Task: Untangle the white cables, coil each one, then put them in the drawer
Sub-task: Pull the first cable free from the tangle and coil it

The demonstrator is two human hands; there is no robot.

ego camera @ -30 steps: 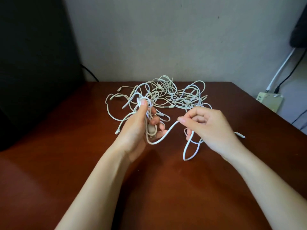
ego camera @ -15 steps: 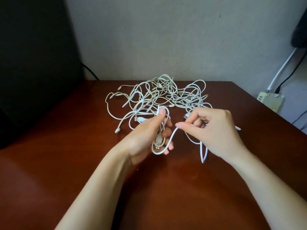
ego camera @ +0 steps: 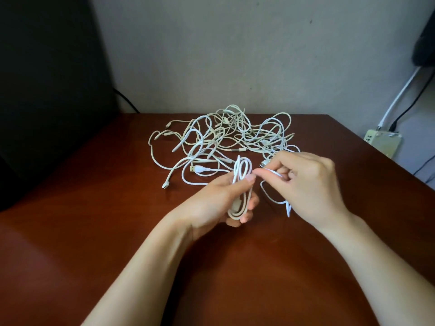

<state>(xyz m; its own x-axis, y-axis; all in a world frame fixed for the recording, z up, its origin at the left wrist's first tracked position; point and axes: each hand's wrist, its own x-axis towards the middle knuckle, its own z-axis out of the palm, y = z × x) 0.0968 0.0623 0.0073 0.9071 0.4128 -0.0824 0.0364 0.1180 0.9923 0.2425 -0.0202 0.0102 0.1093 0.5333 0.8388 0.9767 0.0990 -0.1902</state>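
My left grip [ego camera: 219,198] is clamped on a small coil [ego camera: 241,184] of white cable, the thumb pressing the loops against curled fingers just above the table [ego camera: 94,231]. My right grip [ego camera: 306,184] pinches a loose run of cable [ego camera: 270,196] right beside the coil, with a slack loop hanging beneath it and a metal plug [ego camera: 264,164] showing by the index finger. The tangle of white cables [ego camera: 226,137] lies on the table just behind both hands, toward the wall.

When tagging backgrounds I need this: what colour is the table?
Dark reddish-brown table, seen best in the head view.
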